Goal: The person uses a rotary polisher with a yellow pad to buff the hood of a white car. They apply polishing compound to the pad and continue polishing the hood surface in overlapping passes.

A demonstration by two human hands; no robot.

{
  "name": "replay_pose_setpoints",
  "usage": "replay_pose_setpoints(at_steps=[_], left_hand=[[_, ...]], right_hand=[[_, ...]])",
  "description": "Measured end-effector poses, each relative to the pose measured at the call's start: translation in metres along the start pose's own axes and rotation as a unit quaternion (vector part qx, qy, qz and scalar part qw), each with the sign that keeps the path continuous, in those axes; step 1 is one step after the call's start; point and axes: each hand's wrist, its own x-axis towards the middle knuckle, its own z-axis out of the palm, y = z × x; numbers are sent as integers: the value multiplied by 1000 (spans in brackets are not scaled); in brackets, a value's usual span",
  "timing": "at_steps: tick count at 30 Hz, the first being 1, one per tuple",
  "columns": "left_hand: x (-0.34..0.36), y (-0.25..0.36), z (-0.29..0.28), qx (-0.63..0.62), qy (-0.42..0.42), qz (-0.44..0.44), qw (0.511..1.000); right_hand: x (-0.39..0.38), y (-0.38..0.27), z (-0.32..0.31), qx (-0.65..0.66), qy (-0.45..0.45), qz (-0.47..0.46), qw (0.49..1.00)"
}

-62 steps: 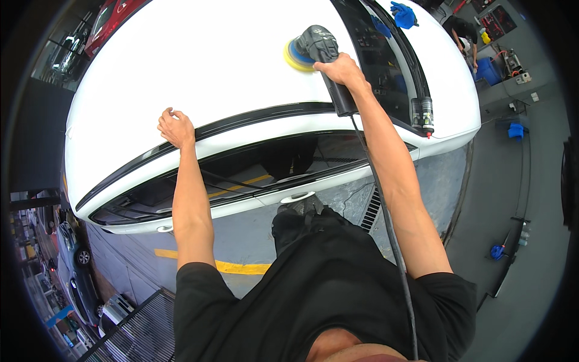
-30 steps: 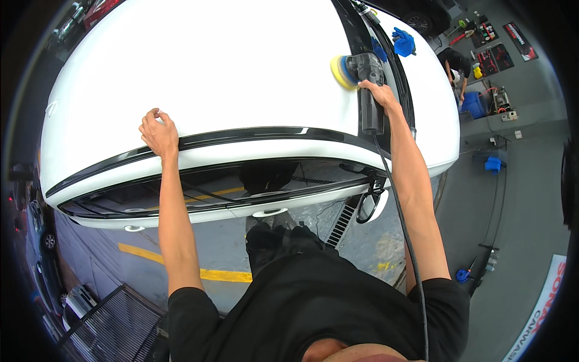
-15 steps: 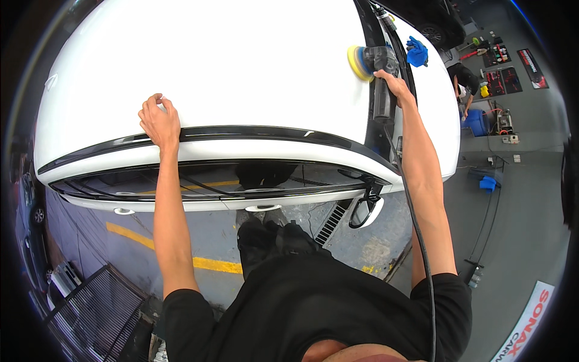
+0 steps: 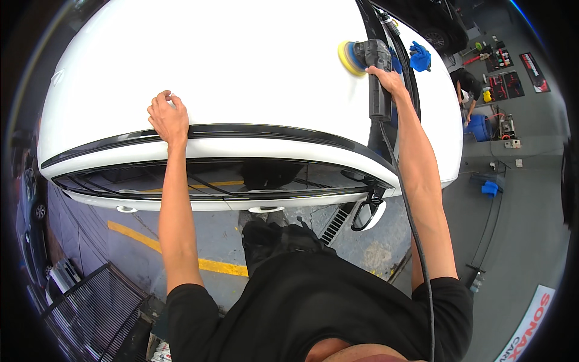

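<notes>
My right hand (image 4: 389, 80) is wrapped around a black electric polisher (image 4: 379, 99) at the front edge of a white car roof (image 4: 241, 66). Its round yellow foam pad (image 4: 348, 58), with a blue backing, is tilted; whether it touches the paint is hard to see. A black power cord (image 4: 412, 229) runs from the tool back along my right arm. Near the roof's side edge, my left hand (image 4: 169, 117) rests on the white panel, fingers curled in and thumb against them. Whatever may be between those fingers cannot be made out.
A blue cloth (image 4: 420, 57) lies on the hood beyond the windshield. The side mirror (image 4: 368, 215) juts out below. A floor drain (image 4: 336, 224) is near my feet. At right, another person (image 4: 467, 84) bends beside a blue bin (image 4: 478, 125). A metal grille (image 4: 96, 314) stands lower left.
My right hand has moved the polisher a little left and away from me, off the windshield edge onto the roof. My left hand has shifted slightly right; the whole view has moved a bit too.
</notes>
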Motion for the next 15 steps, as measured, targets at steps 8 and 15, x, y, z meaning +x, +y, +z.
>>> replay_pose_setpoints(at_steps=[8, 15], left_hand=[[1, 2, 2, -22, -1, -1, 1000], [0, 3, 0, -39, -3, -8, 999]], right_hand=[[-6, -23, 21, -39, 45, -36, 998], [-32, -59, 37, -84, 51, -67, 993]])
